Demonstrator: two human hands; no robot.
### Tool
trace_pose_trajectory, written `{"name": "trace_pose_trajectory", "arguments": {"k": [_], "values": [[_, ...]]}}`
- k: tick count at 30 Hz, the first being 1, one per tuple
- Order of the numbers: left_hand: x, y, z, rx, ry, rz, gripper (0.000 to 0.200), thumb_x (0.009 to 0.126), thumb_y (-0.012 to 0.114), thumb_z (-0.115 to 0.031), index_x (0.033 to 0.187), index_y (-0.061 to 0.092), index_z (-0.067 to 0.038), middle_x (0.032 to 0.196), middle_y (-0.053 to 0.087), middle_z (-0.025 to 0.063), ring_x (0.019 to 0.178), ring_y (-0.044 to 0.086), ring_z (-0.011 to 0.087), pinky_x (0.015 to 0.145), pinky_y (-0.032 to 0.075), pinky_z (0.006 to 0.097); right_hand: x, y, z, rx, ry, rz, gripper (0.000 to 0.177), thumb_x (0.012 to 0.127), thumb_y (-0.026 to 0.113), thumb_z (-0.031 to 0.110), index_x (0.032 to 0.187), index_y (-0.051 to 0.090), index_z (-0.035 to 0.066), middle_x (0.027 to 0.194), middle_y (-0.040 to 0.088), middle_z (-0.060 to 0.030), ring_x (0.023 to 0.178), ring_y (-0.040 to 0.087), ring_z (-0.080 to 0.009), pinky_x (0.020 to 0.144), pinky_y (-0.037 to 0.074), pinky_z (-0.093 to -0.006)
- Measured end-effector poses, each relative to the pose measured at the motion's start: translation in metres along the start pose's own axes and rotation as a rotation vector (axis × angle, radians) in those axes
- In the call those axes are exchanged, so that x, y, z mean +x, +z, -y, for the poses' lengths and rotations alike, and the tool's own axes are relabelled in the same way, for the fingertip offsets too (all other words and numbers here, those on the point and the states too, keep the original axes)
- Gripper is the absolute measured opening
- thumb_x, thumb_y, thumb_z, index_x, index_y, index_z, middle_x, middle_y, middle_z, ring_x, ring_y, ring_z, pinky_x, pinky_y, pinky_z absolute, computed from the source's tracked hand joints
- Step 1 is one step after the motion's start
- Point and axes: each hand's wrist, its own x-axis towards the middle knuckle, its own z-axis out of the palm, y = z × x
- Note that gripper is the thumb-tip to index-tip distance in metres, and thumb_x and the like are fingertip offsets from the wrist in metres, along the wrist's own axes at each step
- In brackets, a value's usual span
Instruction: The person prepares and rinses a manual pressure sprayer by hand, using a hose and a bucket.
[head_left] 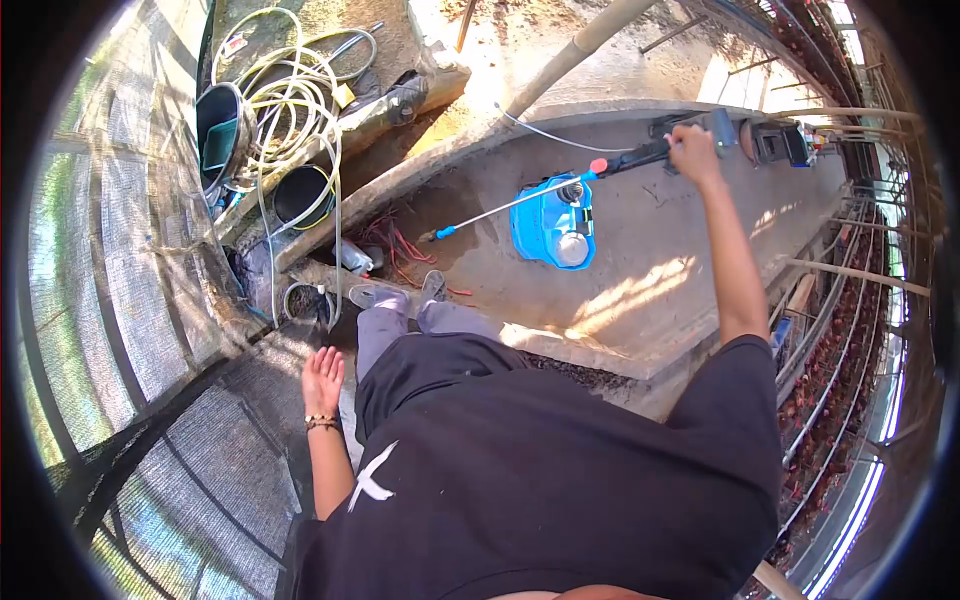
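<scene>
My right hand [693, 148] is stretched out and closed around the black handle of a spray wand [520, 200]. The wand is a thin pale rod with blue fittings, and its tip points down toward the ground near some red wires. Under the wand a blue sprayer tank [548, 228] lies on the concrete floor. My left hand [322, 378] hangs at my side with the palm open and the fingers apart, holding nothing; a beaded bracelet is on the wrist. My feet [400, 293] stand at the edge of the concrete.
Coiled pale hoses [290, 95] and dark buckets [300, 192] lie at the upper left. Mesh netting [140, 300] runs along the left side. Rows of cages [850, 330] with chickens line the right side. A slanted pipe [580, 45] crosses the top.
</scene>
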Motion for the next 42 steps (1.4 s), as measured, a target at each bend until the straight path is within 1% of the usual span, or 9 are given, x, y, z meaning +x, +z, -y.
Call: {"name": "trace_pose_trajectory", "arguments": {"k": [8, 15, 24, 27, 29, 35, 36, 38, 42], "values": [[-0.083, -0.090, 0.016, 0.341, 0.032, -0.353, 0.051, 0.096, 0.054, -0.040, 0.130, 0.048, -0.002, 0.127, 0.057, 0.0148, 0.111, 0.059, 0.0256, 0.094, 0.049, 0.0353, -0.105, 0.117, -0.012, -0.114, 0.209, 0.181, 0.026, 0.083, 0.065, 0.031, 0.073, 0.067, 0.007, 0.078, 0.067, -0.0132, 0.084, 0.061, -0.0308, 0.079, 0.042, -0.0441], [-0.118, -0.106, 0.030, 0.724, -0.085, -0.491, 0.029, 0.094, 0.056, -0.032, 0.112, 0.062, -0.011, 0.086, 0.067, 0.0001, 0.062, 0.055, 0.0066, 0.052, 0.040, 0.0202, -0.166, 0.213, -0.001, -0.131, 0.199, 0.395, 0.032, 0.087, 0.064, 0.039, 0.080, 0.069, 0.008, 0.082, 0.069, -0.0108, 0.090, 0.060, -0.0280, 0.084, 0.040, -0.0411], [-0.136, -0.118, 0.024, 1.178, 0.129, -0.448, 0.025, 0.095, 0.057, -0.026, 0.100, 0.070, -0.006, 0.082, 0.062, -0.0022, 0.068, 0.052, 0.0057, 0.059, 0.042, 0.0229, -0.189, 0.267, -0.009, -0.445, 0.379, 0.818, 0.046, 0.086, 0.065, 0.034, 0.124, 0.057, 0.011, 0.128, 0.058, -0.0097, 0.123, 0.053, -0.0233, 0.112, 0.020, -0.0581], [-0.128, -0.133, 0.037, 1.186, 0.173, -0.375, 0.026, 0.095, 0.057, -0.026, 0.101, 0.069, -0.004, 0.086, 0.065, 0.0003, 0.072, 0.055, 0.0078, 0.062, 0.045, 0.0251, -0.187, 0.293, 0.032, -0.060, 0.604, 0.756, 0.056, 0.076, 0.074, 0.035, 0.122, 0.055, 0.009, 0.126, 0.055, -0.0172, 0.117, 0.055, -0.0313, 0.099, 0.041, -0.0528], [-0.127, -0.121, 0.049, 1.126, 0.114, -0.354, 0.027, 0.095, 0.057, -0.026, 0.102, 0.069, -0.003, 0.087, 0.065, 0.0008, 0.073, 0.056, 0.0082, 0.063, 0.046, 0.0255, -0.219, 0.342, 0.071, 0.407, 0.455, 0.453, 0.029, 0.078, 0.070, 0.024, 0.100, 0.066, 0.006, 0.095, 0.067, -0.0180, 0.093, 0.065, -0.0345, 0.078, 0.051, -0.0424], [-0.129, -0.088, 0.079, 0.934, 0.013, -0.325, 0.028, 0.094, 0.057, -0.025, 0.103, 0.069, -0.001, 0.090, 0.066, 0.0026, 0.075, 0.058, 0.0094, 0.064, 0.047, 0.0265, -0.252, 0.247, 0.338, 0.875, 0.225, 0.904, 0.025, 0.086, 0.061, 0.020, 0.072, 0.069, 0.000, 0.068, 0.064, -0.0235, 0.060, 0.066, -0.0312, 0.059, 0.050, -0.0437], [-0.128, -0.084, 0.082, 0.902, -0.003, -0.325, 0.029, 0.094, 0.057, -0.025, 0.103, 0.069, 0.000, 0.090, 0.067, 0.0029, 0.075, 0.058, 0.0096, 0.064, 0.047, 0.0266, -0.273, 0.241, 0.369, 1.123, 0.493, 1.023, 0.028, 0.089, 0.060, 0.018, 0.070, 0.068, 0.000, 0.063, 0.064, -0.0203, 0.055, 0.063, -0.0259, 0.053, 0.048, -0.0409], [-0.126, -0.078, 0.082, 0.837, -0.023, -0.318, 0.029, 0.094, 0.057, -0.025, 0.103, 0.069, 0.000, 0.091, 0.067, 0.0035, 0.076, 0.059, 0.0100, 0.065, 0.048, 0.0270, -0.290, 0.234, 0.399, 0.918, 0.085, 0.849, 0.023, 0.090, 0.057, 0.012, 0.075, 0.068, -0.001, 0.062, 0.064, -0.0115, 0.050, 0.058, -0.0180, 0.047, 0.046, -0.0334], [-0.116, -0.064, 0.055, 0.721, -0.075, -0.278, 0.030, 0.094, 0.057, -0.024, 0.104, 0.068, 0.002, 0.093, 0.068, 0.0046, 0.077, 0.060, 0.0108, 0.066, 0.048, 0.0276, -0.282, 0.249, 0.404, 1.126, 0.614, 0.925, 0.015, 0.086, 0.054, 0.002, 0.081, 0.067, -0.002, 0.065, 0.063, -0.0066, 0.049, 0.054, -0.0130, 0.044, 0.044, -0.0281]]}}
